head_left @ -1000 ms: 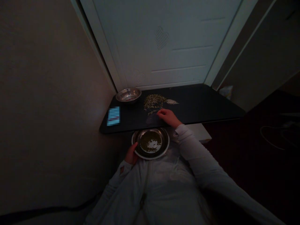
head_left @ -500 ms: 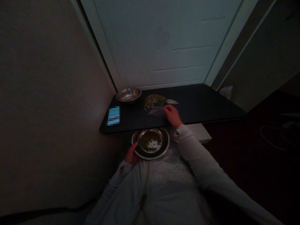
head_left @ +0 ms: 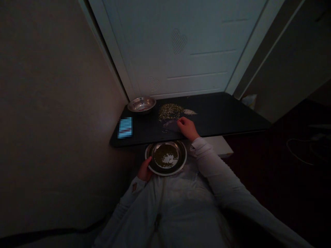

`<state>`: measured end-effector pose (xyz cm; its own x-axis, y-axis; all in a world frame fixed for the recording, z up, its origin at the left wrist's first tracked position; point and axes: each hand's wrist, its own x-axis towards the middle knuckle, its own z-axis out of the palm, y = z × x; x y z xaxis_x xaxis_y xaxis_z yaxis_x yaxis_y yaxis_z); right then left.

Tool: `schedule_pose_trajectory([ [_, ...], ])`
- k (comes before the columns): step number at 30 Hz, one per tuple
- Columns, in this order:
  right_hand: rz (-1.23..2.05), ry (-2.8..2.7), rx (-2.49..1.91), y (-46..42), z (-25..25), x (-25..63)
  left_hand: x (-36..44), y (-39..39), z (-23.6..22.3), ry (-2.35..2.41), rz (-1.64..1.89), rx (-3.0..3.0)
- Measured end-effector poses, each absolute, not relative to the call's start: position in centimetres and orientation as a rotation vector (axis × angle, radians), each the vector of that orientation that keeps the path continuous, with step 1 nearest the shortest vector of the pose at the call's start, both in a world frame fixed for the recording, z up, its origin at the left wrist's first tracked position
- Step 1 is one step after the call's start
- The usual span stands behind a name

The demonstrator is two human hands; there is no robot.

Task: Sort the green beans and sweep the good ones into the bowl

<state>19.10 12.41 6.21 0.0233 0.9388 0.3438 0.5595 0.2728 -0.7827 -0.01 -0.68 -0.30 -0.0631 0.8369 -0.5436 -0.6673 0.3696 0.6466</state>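
My left hand (head_left: 144, 170) grips the rim of a steel plate (head_left: 182, 161) held just below the near edge of a black table (head_left: 222, 115); the plate holds small green beans. My right hand (head_left: 187, 127) rests on the tabletop with its fingers curled, touching a few loose beans beside a pale smear. Just beyond it lies a pile of mixed grains (head_left: 170, 111) with a small white heap (head_left: 190, 111) at its right side.
An empty steel bowl (head_left: 141, 104) stands at the table's far left corner. A phone (head_left: 125, 127) with a lit screen lies near the left edge. A white door (head_left: 181, 48) rises behind the table, a wall to the left.
My right hand went from near the front edge up toward the grain pile, then slid slightly back left and toward me. The left hand and plate stayed put.
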Motion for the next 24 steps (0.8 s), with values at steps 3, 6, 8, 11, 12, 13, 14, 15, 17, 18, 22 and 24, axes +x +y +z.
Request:
schedule_pose_trajectory([
  [3, 0.551, -1.705, -1.395, 12.53, 6.02, 19.08, 0.09, -0.72, -0.05, 1.063, 1.216, 0.183],
  [6, 0.613, -1.734, -1.352, 12.72, 5.77, 19.17, 0.07, -0.74, -0.07, 1.066, 1.226, 0.180],
  [8, 0.689, -1.725, -1.305, 12.80, 5.71, 19.23, -0.03, -0.73, -0.30, 1.073, 1.240, 0.189],
  [11, 0.787, -1.707, -1.237, 12.73, 5.85, 19.26, -0.23, -0.72, -0.69, 1.053, 1.248, 0.220],
  [12, 0.807, -1.714, -1.221, 12.65, 5.94, 19.25, -0.28, -0.73, -0.76, 1.048, 1.249, 0.229],
  [13, 0.820, -1.728, -1.211, 12.56, 6.03, 19.22, -0.31, -0.74, -0.79, 1.047, 1.250, 0.233],
  [14, 0.826, -1.746, -1.208, 12.46, 6.12, 19.19, -0.33, -0.75, -0.78, 1.048, 1.248, 0.234],
  [15, 0.826, -1.767, -1.208, 12.36, 6.19, 19.15, -0.32, -0.75, -0.74, 1.054, 1.244, 0.229],
  [17, 0.810, -1.809, -1.221, 12.18, 6.32, 19.08, -0.26, -0.72, -0.60, 1.068, 1.241, 0.216],
  [18, 0.795, -1.830, -1.233, 12.10, 6.36, 19.04, -0.23, -0.69, -0.53, 1.071, 1.240, 0.211],
  [22, 0.707, -1.892, -1.300, 11.91, 6.49, 18.87, -0.22, -0.58, -0.65, 1.072, 1.237, 0.198],
  [24, 0.646, -1.906, -1.336, 11.83, 6.57, 18.84, -0.36, -0.56, -0.97, 1.056, 1.226, 0.208],
])
